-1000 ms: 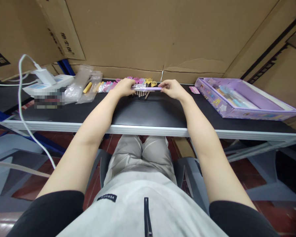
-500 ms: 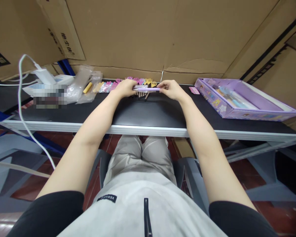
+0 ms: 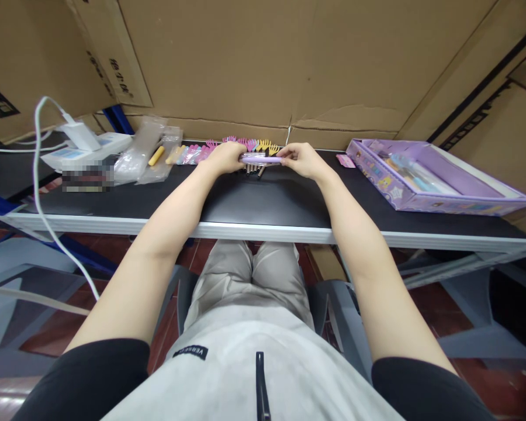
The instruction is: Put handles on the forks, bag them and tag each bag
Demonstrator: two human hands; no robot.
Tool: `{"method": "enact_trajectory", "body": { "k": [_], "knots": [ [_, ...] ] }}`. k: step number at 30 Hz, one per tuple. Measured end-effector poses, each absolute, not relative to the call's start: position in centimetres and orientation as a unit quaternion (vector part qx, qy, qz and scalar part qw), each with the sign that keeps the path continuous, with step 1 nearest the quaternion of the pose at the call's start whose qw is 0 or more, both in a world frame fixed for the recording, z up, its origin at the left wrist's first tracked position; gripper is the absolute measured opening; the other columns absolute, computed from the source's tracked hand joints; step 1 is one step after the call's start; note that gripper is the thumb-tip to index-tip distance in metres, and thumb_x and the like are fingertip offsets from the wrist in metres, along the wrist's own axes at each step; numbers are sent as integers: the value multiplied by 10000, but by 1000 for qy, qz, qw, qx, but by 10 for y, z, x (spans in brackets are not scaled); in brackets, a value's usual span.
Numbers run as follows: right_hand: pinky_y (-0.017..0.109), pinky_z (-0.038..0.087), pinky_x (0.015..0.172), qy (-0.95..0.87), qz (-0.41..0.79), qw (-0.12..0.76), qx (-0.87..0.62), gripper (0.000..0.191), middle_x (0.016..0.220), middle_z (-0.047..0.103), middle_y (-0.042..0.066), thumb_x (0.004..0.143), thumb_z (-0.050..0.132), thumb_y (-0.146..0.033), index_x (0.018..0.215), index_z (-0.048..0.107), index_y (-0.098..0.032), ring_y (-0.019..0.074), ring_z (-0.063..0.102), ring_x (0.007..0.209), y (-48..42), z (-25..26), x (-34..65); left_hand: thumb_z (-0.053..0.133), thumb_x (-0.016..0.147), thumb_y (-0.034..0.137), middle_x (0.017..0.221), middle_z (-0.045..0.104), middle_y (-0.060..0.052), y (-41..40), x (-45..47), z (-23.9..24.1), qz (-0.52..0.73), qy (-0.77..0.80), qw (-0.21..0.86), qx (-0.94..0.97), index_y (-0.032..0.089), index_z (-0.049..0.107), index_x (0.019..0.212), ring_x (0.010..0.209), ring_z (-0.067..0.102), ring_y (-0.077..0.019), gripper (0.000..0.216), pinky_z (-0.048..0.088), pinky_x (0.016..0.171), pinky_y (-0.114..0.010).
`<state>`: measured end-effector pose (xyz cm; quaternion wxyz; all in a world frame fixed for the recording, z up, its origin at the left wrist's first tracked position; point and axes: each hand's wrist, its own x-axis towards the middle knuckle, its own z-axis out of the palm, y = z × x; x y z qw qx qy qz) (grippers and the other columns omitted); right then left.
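Your left hand (image 3: 228,156) and right hand (image 3: 301,159) grasp opposite ends of a lavender pen (image 3: 263,159); blue pieces (image 3: 417,174) already lie in the purple box (image 3: 460,206), colourful pieces (image 3: 249,144) remain on the desk (image 3: 267,202).

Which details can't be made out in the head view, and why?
Head view:
Purple stick, left end: hidden by the left hand.
Pixelated patch by the plastic bags: contents blurred.
Small pink item: any print too small.
Black sleeves: cut off by the bottom edge.
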<state>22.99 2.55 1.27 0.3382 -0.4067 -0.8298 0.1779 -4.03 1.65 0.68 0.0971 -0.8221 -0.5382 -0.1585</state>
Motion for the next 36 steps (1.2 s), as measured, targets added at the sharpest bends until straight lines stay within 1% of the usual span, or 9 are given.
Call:
{"method": "enact_trajectory", "body": {
  "k": [3,11,18,23,27,31,36],
  "knots": [
    [470,643,958,-829,181,340,-405,230,909,782,82,829,871,-362,999,845,-208,262,744,908,24,13,229,639,831,212,944,777,-95,15,-38,7,-158,-529,101,-828,195,789,1027,997,722,-290,248,538,890,-338],
    [429,644,914,-829,189,340,-401,226,893,793,75,815,884,-363,962,831,-198,243,741,881,20,14,223,621,841,175,1080,801,-141,4,-30,13,-142,-531,87,-831,162,787,1067,1078,736,-322,282,529,925,-350],
    [413,626,904,-828,203,332,-403,243,876,791,76,784,921,-337,938,821,-179,250,738,896,16,15,218,641,840,218,1073,803,-121,3,-29,13,-147,-524,80,-835,196,787,1043,1115,729,-316,250,531,920,-339],
    [391,616,887,-835,201,322,-399,285,889,795,74,777,934,-398,936,826,-189,241,730,889,16,15,217,650,830,213,1073,807,-131,2,-24,13,-139,-520,93,-837,191,798,1067,1122,740,-338,280,540,912,-357],
    [392,614,850,-840,198,318,-394,349,857,788,66,763,932,-480,929,823,-194,230,714,838,17,15,218,651,836,210,1105,812,-142,3,-21,12,-130,-520,102,-838,177,800,1080,1123,748,-343,288,540,925,-362],
    [384,604,823,-836,205,320,-396,401,812,765,62,726,952,-541,870,799,-200,225,699,810,17,14,217,642,847,220,1122,813,-160,3,-19,11,-126,-518,103,-840,161,799,1078,1108,750,-345,286,540,925,-364],
    [359,575,782,-830,214,318,-405,444,786,743,62,706,968,-574,801,761,-193,210,678,788,16,14,216,648,838,213,1100,818,-140,5,-18,9,-139,-514,98,-841,173,805,1082,1111,748,-329,293,541,937,-353]
  ]
}}
